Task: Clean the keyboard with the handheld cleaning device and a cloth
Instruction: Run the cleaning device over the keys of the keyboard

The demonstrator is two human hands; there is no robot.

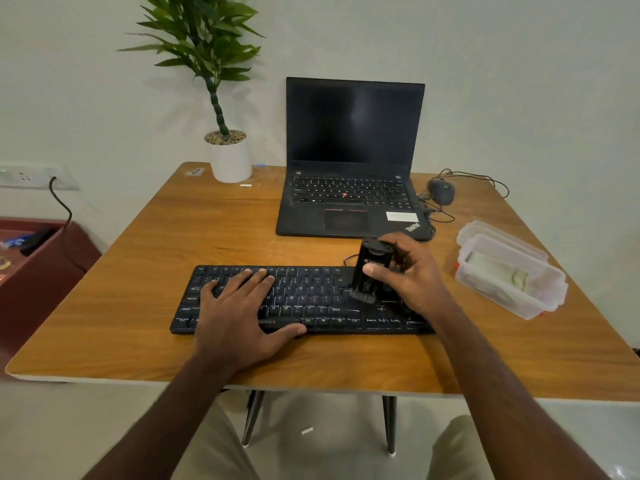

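Midway through the brushing, we see the black keyboard (301,299) lying parallel to the near edge of the wooden worktop (145,244), where both arms reach it easily. Our left hand (242,306) lies flat on the keys of its left half, fingers straight, apparently to stop the board sliding under the strokes. Our right hand (408,275) grips the black handheld cleaning device (371,268) upright, thumb across its front, so that the bristles at its foot meet the keys of the right half, near the board's far edge. We judge the cloth stage still to come: what may be that cloth sits folded inside a clear lidded box (512,275) by the right edge, within reach of the working hand. Pushed back toward the far edge, out of the way, stand an open laptop (353,157) with dark screen, a wired mouse (441,190) beside it and a potted plant (228,154).
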